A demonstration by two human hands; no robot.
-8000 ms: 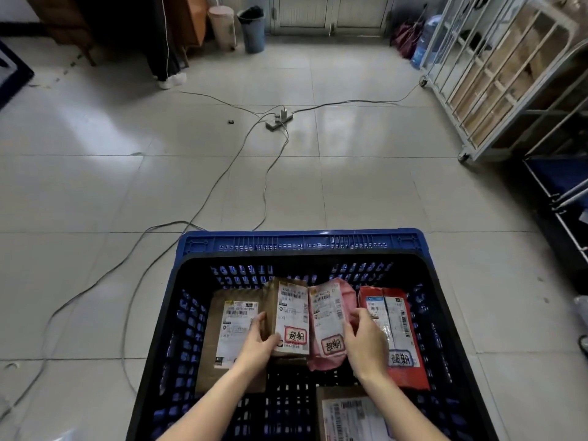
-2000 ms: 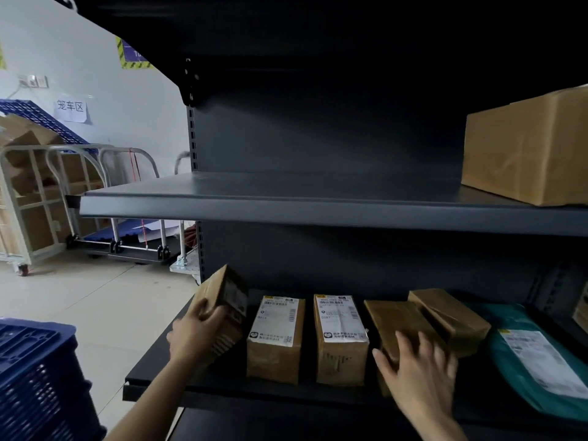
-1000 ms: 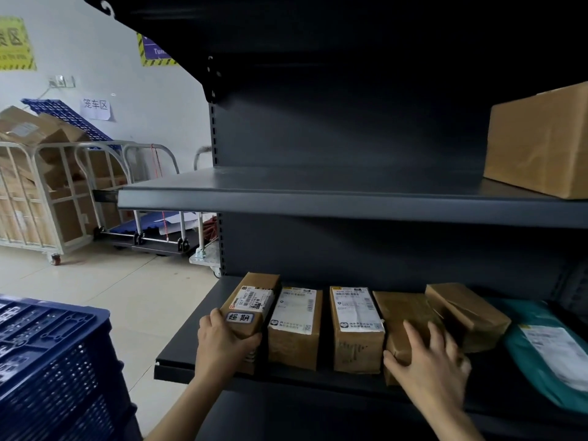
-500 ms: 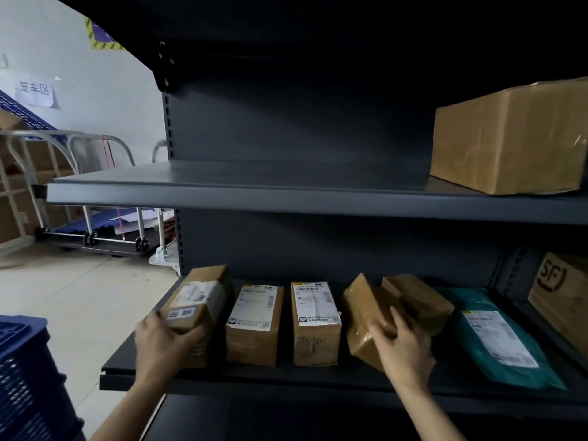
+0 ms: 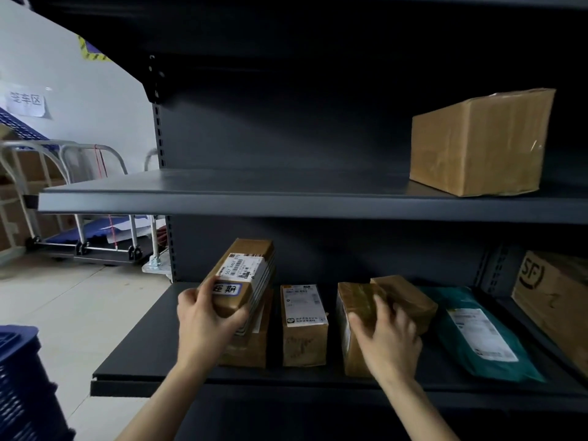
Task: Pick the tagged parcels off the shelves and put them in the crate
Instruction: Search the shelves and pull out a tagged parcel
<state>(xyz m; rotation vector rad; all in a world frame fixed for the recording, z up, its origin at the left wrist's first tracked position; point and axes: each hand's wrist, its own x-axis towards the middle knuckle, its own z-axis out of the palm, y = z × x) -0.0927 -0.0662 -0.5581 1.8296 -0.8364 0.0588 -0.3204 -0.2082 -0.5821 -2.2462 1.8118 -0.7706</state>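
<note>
My left hand (image 5: 203, 323) grips a small brown parcel (image 5: 245, 272) with a white label and a blue-edged tag, lifted off the lower shelf (image 5: 133, 354) above another brown box (image 5: 251, 342). My right hand (image 5: 388, 338) clasps a taped brown parcel (image 5: 353, 300) standing on the same shelf. Between the two hands stands a labelled brown box (image 5: 304, 326). Right of my right hand lie a tilted brown box (image 5: 410, 297) and a teal mailer bag (image 5: 477, 332). A corner of the blue crate (image 5: 22, 383) shows at the lower left.
A large cardboard box (image 5: 477, 141) sits on the upper shelf (image 5: 222, 195) at the right. An SF-marked carton (image 5: 553, 297) fills the far right of the lower shelf. Metal roll cages (image 5: 63, 192) and a flat trolley stand on the tiled floor at left.
My left hand has raised the tagged parcel off the shelf, its tag now facing me. My right hand has set the taped parcel more upright and keeps hold of it.
</note>
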